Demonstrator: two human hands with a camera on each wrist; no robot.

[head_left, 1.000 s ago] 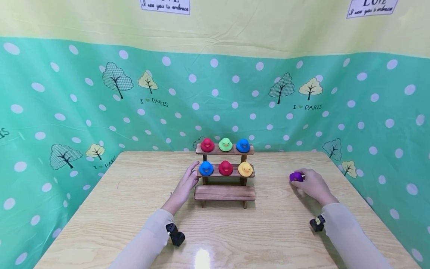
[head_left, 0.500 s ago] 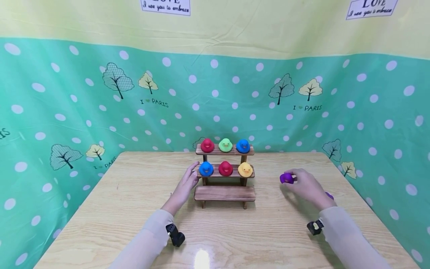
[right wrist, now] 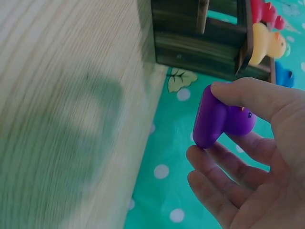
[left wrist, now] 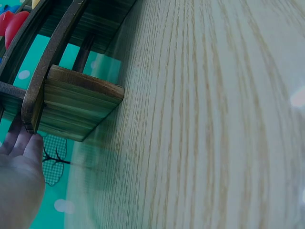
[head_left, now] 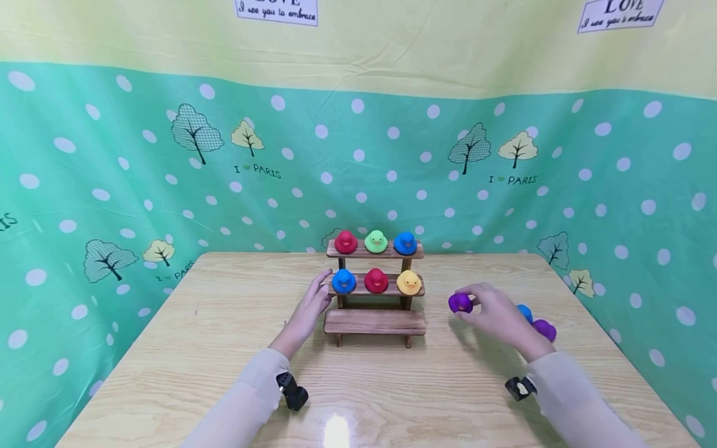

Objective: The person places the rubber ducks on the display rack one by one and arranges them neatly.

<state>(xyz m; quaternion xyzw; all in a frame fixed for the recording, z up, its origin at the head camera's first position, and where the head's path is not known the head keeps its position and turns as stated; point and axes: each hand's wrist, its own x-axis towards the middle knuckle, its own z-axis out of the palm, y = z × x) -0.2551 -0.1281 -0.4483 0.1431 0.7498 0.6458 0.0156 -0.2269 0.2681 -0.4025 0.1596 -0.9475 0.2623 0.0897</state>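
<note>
My right hand pinches a purple rubber duck between thumb and fingers, above the table to the right of the stand. In the right wrist view the duck is tipped on its side, thumb on its base. A three-tier wooden stand stands mid-table. Its top tier bears a red, a green and a blue duck; the middle tier, a blue, a red and a yellow one. My left hand touches the stand's left end with fingers extended.
Beyond my right wrist, a blue duck and another purple duck lie on the wooden table, partly hidden by the arm. A green dotted cloth hangs behind and along both sides.
My right hand has carried the purple duck leftward, closer to the stand. The blue and purple ducks behind that wrist have come into view. The left hand stays in place.
</note>
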